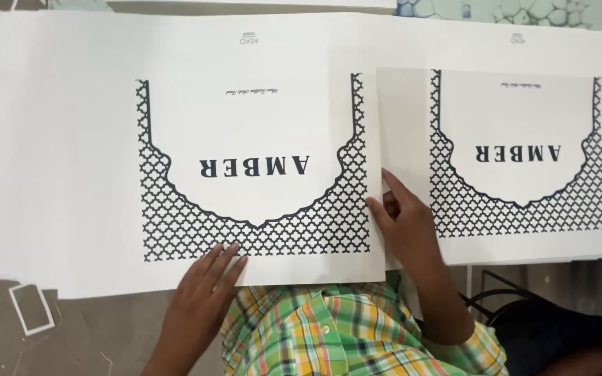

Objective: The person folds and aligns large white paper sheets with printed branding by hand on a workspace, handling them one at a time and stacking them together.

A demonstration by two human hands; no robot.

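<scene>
Left hand [200,292]: flat, palm down, fingers extended and close together, resting on the near edge of the large printed sheet [175,139]; nothing gripped. Fingertips just touching the lower border of the black lattice pattern [259,233].

Right hand [404,223]: partly open, fingers loosely curled, placed at the right edge of the large printed sheet near its near-right corner. Thumb lying on top of the sheet edge; whether the fingers pinch the edge from below cannot be told. Same hand also overlapping the left margin of the second printed sheet [524,160].

Large printed sheet: white card, lying flat across the left and middle of the desk [8,327], near edge overhanging toward the person. Print upside down as seen from the wearer: arched white panel bounded by a dark scalloped line, lattice pattern filling the lower corners.

Second printed sheet: same design, smaller in view, lying flat at the right side of the desk, partly tucked under the right edge of the large sheet.

Further white sheets [454,42] stacked beneath both, reaching the far edge of the desk.

Small white-bordered rectangular offcut [31,308] at the near-left corner of the desk, well apart from both hands.

Green, yellow and red checked shirt [329,334] visible below the near edge, between the forearms.
</scene>
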